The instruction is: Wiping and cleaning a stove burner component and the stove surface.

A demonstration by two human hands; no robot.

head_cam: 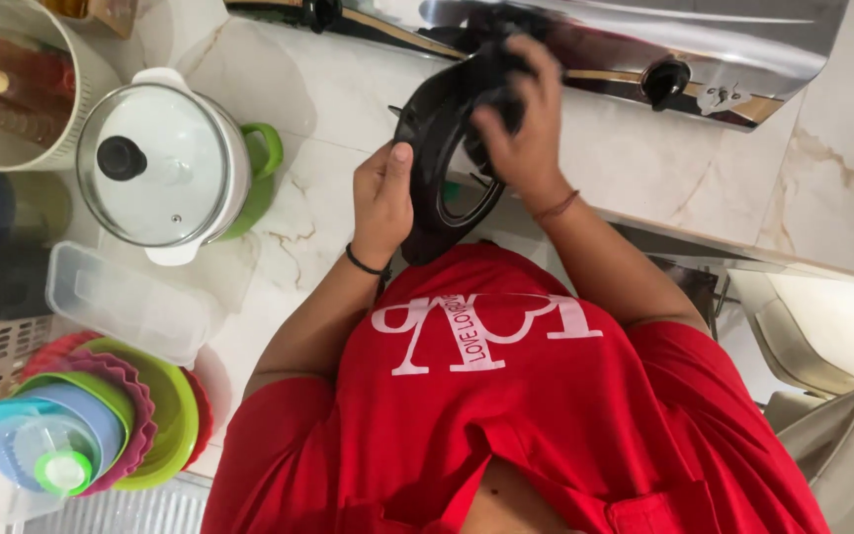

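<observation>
Both hands were on a black pan support (437, 148), the ring-shaped grate off the stove (644, 40). It was held up off the bench (328, 198), tilted on edge, just in front of the stove's steel front and above the person's red shirt (506, 415).

Left hand (383, 198): grip closed on the ring's lower-left rim, thumb up along the outer edge. Looked like the steadying hand, taking the weight from below so the ring stayed on edge.

Right hand (516, 119): fingers curled shut over a dark wad (491, 74), cloth or scrubber, can't tell which, pressed against the ring's upper arc. The tilt put that face toward this hand, which probably explains the angle.

Stove knob (666, 79) sat just right of the right hand, untouched.

Well to the left on the bench: a lidded pot (165, 163) with a green handle, a clear box (121, 302) beside it, and a stack of coloured bowls (111, 415) near the bottom edge. All apart from the hands, out of the working area.
</observation>
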